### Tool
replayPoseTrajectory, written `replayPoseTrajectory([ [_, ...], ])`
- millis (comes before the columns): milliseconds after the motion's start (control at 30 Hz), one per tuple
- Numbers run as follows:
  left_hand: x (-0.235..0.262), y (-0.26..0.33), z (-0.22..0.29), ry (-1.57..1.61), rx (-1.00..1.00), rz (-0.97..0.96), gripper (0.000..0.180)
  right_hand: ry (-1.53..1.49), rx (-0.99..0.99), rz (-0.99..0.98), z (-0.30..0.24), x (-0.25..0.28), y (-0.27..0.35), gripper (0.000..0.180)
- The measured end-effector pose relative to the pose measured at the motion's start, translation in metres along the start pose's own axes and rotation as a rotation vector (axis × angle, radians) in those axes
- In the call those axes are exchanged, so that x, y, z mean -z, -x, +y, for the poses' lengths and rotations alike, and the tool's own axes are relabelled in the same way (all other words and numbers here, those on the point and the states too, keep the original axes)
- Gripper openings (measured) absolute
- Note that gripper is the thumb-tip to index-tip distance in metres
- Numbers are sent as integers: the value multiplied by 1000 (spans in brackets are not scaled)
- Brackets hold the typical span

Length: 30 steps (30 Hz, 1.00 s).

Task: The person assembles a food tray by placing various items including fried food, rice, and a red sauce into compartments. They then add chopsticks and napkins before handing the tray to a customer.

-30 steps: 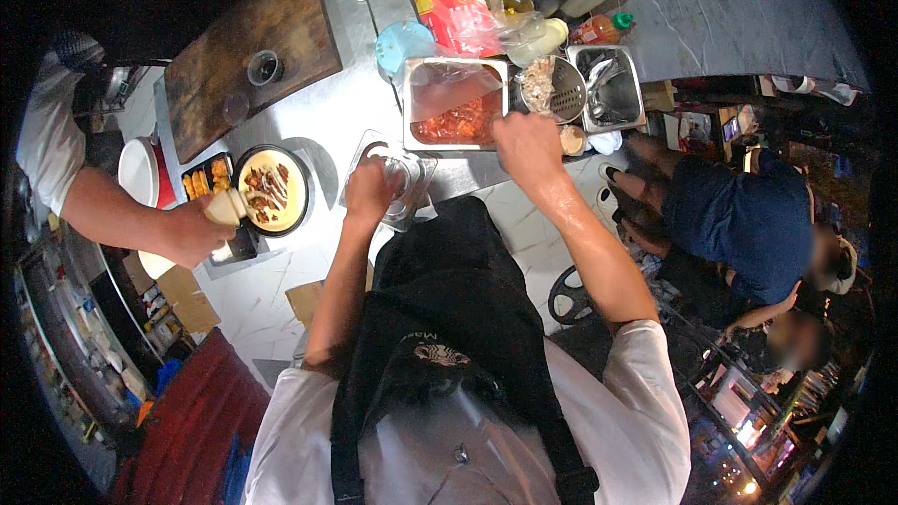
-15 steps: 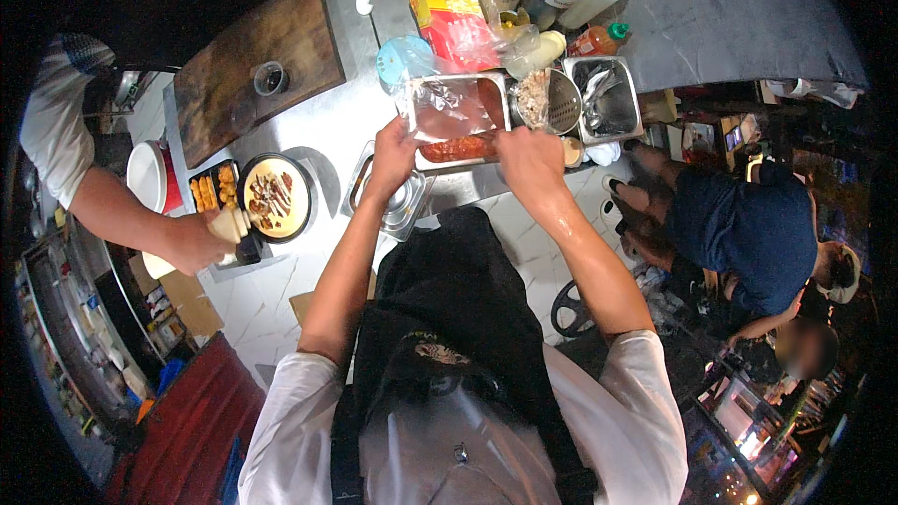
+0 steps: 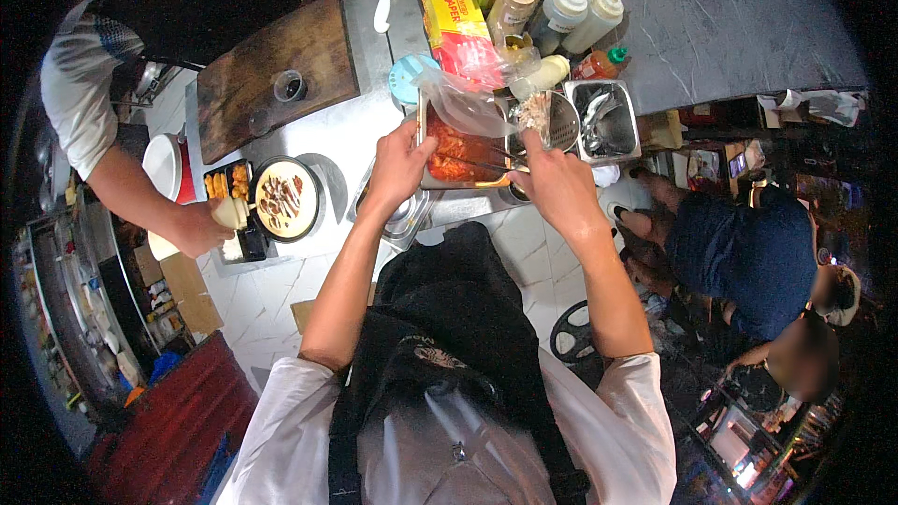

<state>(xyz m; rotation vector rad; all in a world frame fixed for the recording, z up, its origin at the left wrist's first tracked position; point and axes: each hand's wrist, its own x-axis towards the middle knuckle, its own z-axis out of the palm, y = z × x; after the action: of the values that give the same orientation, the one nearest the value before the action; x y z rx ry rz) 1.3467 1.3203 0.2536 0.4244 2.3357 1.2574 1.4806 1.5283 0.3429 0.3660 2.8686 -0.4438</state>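
Note:
My left hand (image 3: 398,168) is closed on the left rim of a rectangular metal pan (image 3: 482,184). Reddish, sauced food (image 3: 460,151) fills the pan, and clear plastic film (image 3: 465,108) lies folded back over its far part. My right hand (image 3: 561,182), at the pan's right side, grips a thin dark utensil (image 3: 494,165), tongs by the look of it, which reaches over the red food. Its tips are hard to make out. Just beyond my right hand stand a perforated round container (image 3: 564,123) and a bag of pale shredded food (image 3: 533,114).
On the left, a co-worker's hand (image 3: 201,227) holds a squeeze bottle (image 3: 229,213) above a black tray (image 3: 251,243), beside a sauced round dish (image 3: 286,199). A cutting board (image 3: 323,61), knife (image 3: 383,11) and several bottles (image 3: 564,11) lie farther back. Another person (image 3: 744,243) bends at right.
The plastic film has been drawn back toward the far side, baring more red food. My right hand has moved right and nearer, and a thin utensil now shows in it.

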Motion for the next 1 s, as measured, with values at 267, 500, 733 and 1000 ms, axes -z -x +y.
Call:
replayPoseTrajectory([
  [267,4,14,-37,356,6,-44,24,-308,39,-56,17,-14,-17,75],
  [500,-1,21,-58,461,65,4,25,-155,143,-173,13,4,-25,52],
  [733,9,19,-46,205,93,100,30,82,256,-161,-4,19,-26,26],
  [1000,34,38,7,16,62,12,33,97,289,-38,4,32,-3,21],
])
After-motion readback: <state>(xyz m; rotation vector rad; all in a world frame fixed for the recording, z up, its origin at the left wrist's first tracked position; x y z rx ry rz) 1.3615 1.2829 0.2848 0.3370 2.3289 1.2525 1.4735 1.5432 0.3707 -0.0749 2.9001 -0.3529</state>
